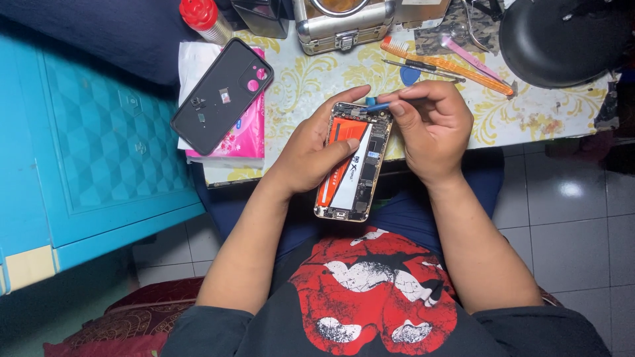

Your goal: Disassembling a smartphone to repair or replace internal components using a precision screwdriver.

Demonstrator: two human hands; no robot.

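Note:
My left hand [309, 153] holds an opened phone body [352, 173] with an orange and white battery inside, thumb lying across the battery. My right hand [430, 125] pinches a small blue-handled screwdriver [377, 105], its tip at the phone's top edge. Both hands hover over my lap, at the front edge of a low table [529, 119] covered with a white and yellow patterned cloth.
A black phone case [221, 96] lies on a pink tissue pack [246, 135] at the table's left. An orange comb [446, 65], a pink tool [466, 56], a metal case [340, 26] and a black pan [562, 39] sit further back. A turquoise cabinet [92, 145] stands left.

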